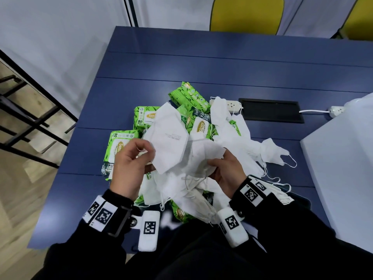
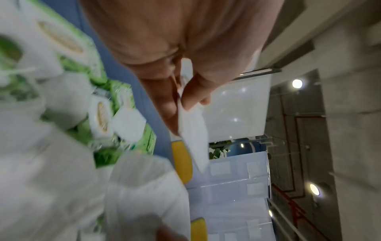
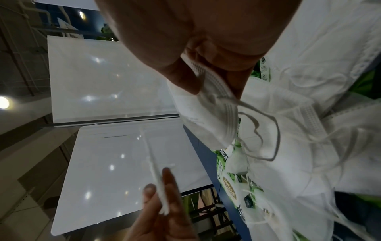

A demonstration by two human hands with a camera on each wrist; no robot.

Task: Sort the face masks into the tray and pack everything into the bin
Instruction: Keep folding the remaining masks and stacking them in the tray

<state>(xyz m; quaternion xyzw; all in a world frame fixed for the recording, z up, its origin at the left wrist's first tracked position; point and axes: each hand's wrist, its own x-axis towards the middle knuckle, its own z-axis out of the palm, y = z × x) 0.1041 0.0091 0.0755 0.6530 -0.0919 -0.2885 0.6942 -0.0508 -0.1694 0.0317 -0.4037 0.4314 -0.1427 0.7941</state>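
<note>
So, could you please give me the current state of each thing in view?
Left hand: pinching a raised face mask.
Right hand: gripping a second mask above the heap.
Mask heap: loose, straps tangled.
Wipe packs: sealed, partly buried.
White bin: on the table's right edge.

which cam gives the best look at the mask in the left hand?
Head view: the folded white mask shows nearly whole, face-on, pinched at its edge by the left hand. Left wrist view shows it edge-on only, between thumb and fingers. Right wrist view catches just a thin sliver held by fingertips.
</note>
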